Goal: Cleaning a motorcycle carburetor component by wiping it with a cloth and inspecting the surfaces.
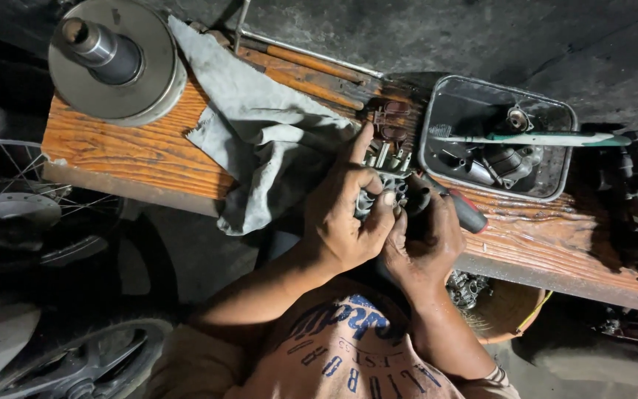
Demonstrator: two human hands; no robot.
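Carburettor-like, the small dark grey metal part (387, 186) sits clamped between both hands just above the near edge of the worn orange-brown wooden tabletop (134, 151). The left hand (345, 214) wraps around it from the side, its thumb pressing the body and its forefinger stretched along the top — apparently to steady it. The right hand (426, 240) closes from below on the part and on a screwdriver with a red-and-black handle (458, 208), which seems angled into the casting. The part looks grimy, with several short tubes or ports standing up from it; finer detail is lost in shadow.

Just beside the hands lies a crumpled grey rag (260, 129), and to the right stands a rectangular metal tray (555, 111) holding dark liquid and loose pieces, with a green-handled toothbrush (540, 138) laid across its rim, bristles over the tray. At the far left corner rests a round silver clutch-like drum (116, 63) — well apart from the work.
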